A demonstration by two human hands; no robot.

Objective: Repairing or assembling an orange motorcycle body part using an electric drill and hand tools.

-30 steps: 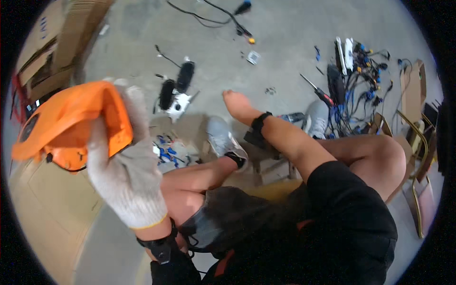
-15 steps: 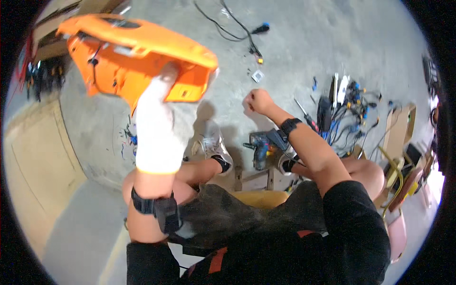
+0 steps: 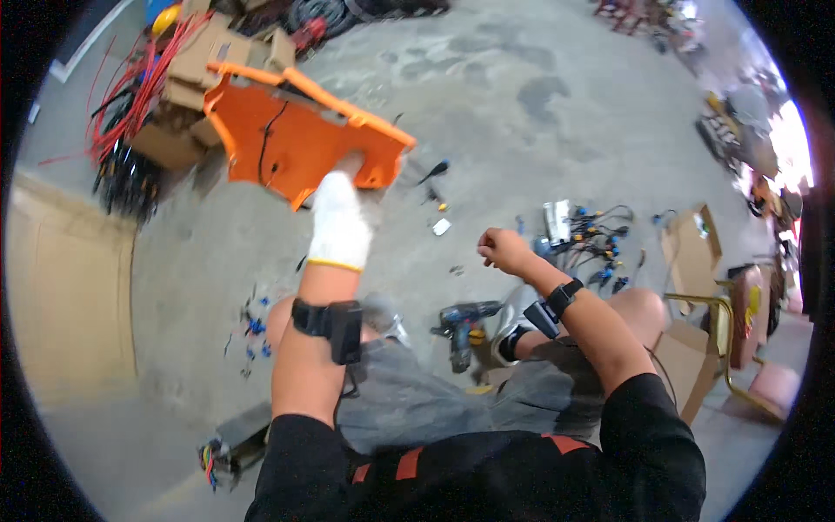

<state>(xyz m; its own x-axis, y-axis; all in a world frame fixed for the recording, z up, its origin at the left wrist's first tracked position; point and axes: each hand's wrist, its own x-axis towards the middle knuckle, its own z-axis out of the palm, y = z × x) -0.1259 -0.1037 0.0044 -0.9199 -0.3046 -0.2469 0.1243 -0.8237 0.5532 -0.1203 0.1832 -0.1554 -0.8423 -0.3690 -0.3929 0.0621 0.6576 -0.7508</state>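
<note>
L arm (image 3: 300, 383) reaches fwd & up, well beyond the drill (image 3: 460, 339) and a bit to its L, wrist roughly straight; its gloved L hand (image 3: 341, 213) has thumb lying on the inner side of the orange shell (image 3: 309, 148), gripping near the shell's R end, other fingers hidden. Shell hangs clear of the floor (image 3: 487, 113), tilted, hollow side facing the wearer, fwd & L of drill. R arm (image 3: 604, 344) is bent in from R of drill; bare R hand (image 3: 506, 252) sits just fwd & R of it, knuckles up, fingers curled in almost to a fist, nothing seen in them. Counts: 1 shell, 1 drill, 1 glove (image 3: 335, 239) (L only), 2 black wrist straps, 1 per arm. 1 small white square piece (image 3: 442, 227) on floor fwd of drill; 1 wire tangle (image 3: 600, 248) fwd & R, strands too many to count. Approx 2 open cardboard boxes and 1 gold-framed chair (image 3: 726, 317), all R of drill. Several small blue bits (image 3: 255, 326) L of drill, too blurred to count. 1 red cable bundle (image 3: 165, 65) far fwd & L of drill.
</note>
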